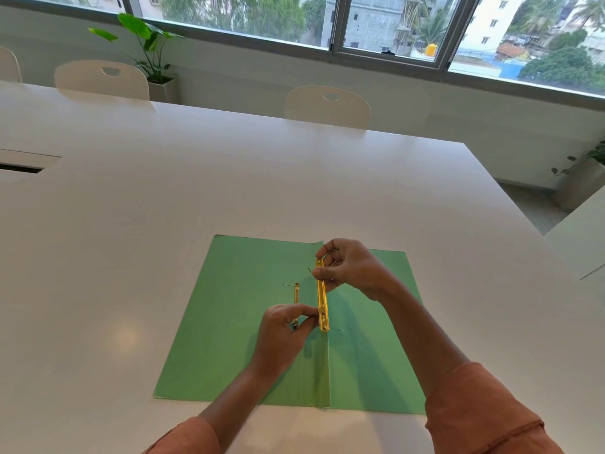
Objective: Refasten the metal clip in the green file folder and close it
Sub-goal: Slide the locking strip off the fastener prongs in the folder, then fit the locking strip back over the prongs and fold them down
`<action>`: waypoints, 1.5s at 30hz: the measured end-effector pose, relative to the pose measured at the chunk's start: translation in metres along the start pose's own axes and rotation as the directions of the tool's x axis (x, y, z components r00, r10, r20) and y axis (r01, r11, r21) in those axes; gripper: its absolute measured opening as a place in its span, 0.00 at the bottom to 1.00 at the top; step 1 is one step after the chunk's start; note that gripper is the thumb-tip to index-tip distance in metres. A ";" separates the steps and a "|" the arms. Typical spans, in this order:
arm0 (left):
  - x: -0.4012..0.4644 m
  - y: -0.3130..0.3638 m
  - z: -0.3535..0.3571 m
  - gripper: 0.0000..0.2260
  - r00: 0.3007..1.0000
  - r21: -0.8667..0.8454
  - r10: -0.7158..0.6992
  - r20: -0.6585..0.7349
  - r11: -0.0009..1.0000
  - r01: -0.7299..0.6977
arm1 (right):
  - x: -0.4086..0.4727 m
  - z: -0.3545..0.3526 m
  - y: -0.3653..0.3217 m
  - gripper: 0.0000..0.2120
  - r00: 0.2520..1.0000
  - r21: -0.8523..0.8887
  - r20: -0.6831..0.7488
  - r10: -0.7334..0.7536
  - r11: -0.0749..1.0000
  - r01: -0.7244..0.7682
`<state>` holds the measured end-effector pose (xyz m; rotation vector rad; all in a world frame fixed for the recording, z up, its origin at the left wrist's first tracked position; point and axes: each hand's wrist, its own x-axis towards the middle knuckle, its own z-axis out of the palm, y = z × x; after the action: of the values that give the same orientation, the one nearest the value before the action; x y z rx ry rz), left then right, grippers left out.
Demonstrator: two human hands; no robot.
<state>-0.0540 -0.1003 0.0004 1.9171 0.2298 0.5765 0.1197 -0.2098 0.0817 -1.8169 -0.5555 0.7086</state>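
A green file folder (229, 322) lies open and flat on the white table, its spine fold running toward me. A gold metal clip bar (322, 299) stands along the spine. My right hand (353, 270) pinches the bar's far end. My left hand (284, 326) pinches its near end. A second, thinner gold clip piece (296, 293) with a thin prong sticking out lies on the left flap, partly hidden under my left hand.
The white table (229, 178) stretches far ahead and to the left. White chairs (327, 106) stand along its far edge. A potted plant (150, 54) sits by the window. Another table corner (579, 244) is at the right.
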 end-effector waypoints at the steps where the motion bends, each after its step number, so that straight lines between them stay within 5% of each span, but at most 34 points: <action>1: 0.000 0.000 0.000 0.09 1.000 0.000 0.001 -0.001 1.000 -0.001 | 0.000 0.000 0.000 0.18 1.000 0.003 0.000 0.000 1.000 0.000; 31: 0.000 0.000 -0.003 0.07 1.000 0.026 0.025 0.005 0.999 -0.025 | 0.002 0.004 0.005 0.16 0.999 -0.033 -0.039 -0.002 0.999 0.000; 45: 0.058 0.001 -0.001 0.14 0.992 0.083 -0.123 -0.018 0.989 0.124 | -0.004 0.008 0.016 0.26 0.995 0.008 -0.101 0.014 1.000 -0.013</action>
<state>-0.0046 -0.0762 0.0184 1.9645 0.3839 0.5031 0.1121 -0.2129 0.0652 -1.8406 -0.4733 0.6228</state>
